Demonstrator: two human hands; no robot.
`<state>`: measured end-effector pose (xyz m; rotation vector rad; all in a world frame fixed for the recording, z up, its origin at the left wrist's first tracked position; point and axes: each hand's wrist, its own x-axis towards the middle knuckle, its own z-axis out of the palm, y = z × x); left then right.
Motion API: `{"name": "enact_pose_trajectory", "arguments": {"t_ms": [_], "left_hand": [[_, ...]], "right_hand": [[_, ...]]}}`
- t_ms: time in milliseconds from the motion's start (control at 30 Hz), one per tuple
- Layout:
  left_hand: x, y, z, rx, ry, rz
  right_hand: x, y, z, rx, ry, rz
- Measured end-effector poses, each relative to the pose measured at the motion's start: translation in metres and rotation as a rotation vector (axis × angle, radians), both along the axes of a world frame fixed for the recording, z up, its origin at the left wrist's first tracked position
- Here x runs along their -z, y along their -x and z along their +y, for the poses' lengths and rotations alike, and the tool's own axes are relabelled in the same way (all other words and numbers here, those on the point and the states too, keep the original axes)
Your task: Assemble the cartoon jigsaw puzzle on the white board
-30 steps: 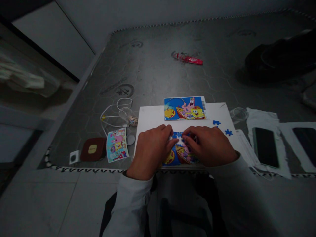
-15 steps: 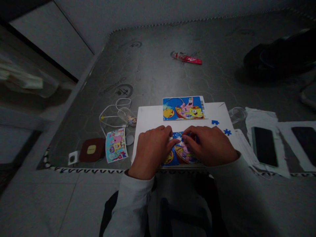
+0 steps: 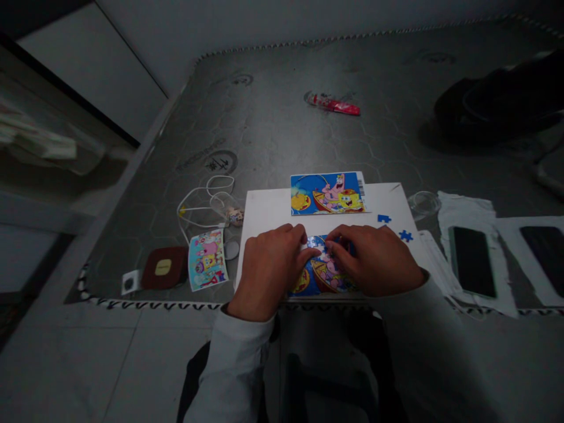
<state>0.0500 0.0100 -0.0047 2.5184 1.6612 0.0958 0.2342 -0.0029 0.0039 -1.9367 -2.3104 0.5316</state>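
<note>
A partly covered jigsaw puzzle [image 3: 328, 276] with a cartoon picture on blue lies at the near edge of a white board [image 3: 264, 205]. My left hand [image 3: 275, 261] bends its fingers around the puzzle's upper left, its thumb pressed onto the picture. From the right, my right hand [image 3: 374, 255] pinches thumb and fingertips together at the puzzle's upper middle, on what looks like a puzzle piece mostly hidden by the fingers. Just beyond the hands lies a picture card [image 3: 326, 197] with the same scene. Two loose blue pieces, one upper [image 3: 384, 218] and one lower [image 3: 406, 235], rest at right.
Left of the board are a cartoon card [image 3: 208, 258], a brown case [image 3: 164, 267] and a looped white cord [image 3: 194, 205]. Rightward lie a face mask [image 3: 440, 264] and a dark phone [image 3: 473, 261]. A red wrapper [image 3: 335, 106] and a black bag [image 3: 489, 108] sit farther back.
</note>
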Motion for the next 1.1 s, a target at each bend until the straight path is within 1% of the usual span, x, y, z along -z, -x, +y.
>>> {"name": "enact_pose_trajectory", "arguments": {"t_ms": [133, 233, 400, 600, 833, 1100], "left_hand": [[-0.0026, -0.0004, -0.0005, -0.025, 0.017, -0.017], [-0.0030, -0.0002, -0.0005, -0.022, 0.021, -0.020], [-0.0002, 0.0000, 0.0005, 0.009, 0.004, -0.020], [0.0012, -0.0005, 0.0019, 0.007, 0.009, -0.029], [0.0008, -0.0005, 0.0019, 0.004, 0.007, -0.035], [0.0046, -0.0007, 0.0025, -0.010, 0.008, -0.064]], "right_hand": [[-0.0009, 0.0005, 0.0003, -0.010, 0.007, 0.002], [0.0016, -0.0003, -0.0001, -0.013, 0.000, -0.001], [0.0060, -0.0022, -0.0005, -0.057, -0.001, -0.024], [0.0048, -0.0016, 0.0007, -0.086, 0.037, -0.105], [0.0050, -0.0015, 0.0009, -0.093, 0.040, -0.106], [0.0068, -0.0014, 0.0014, -0.112, 0.045, -0.108]]}}
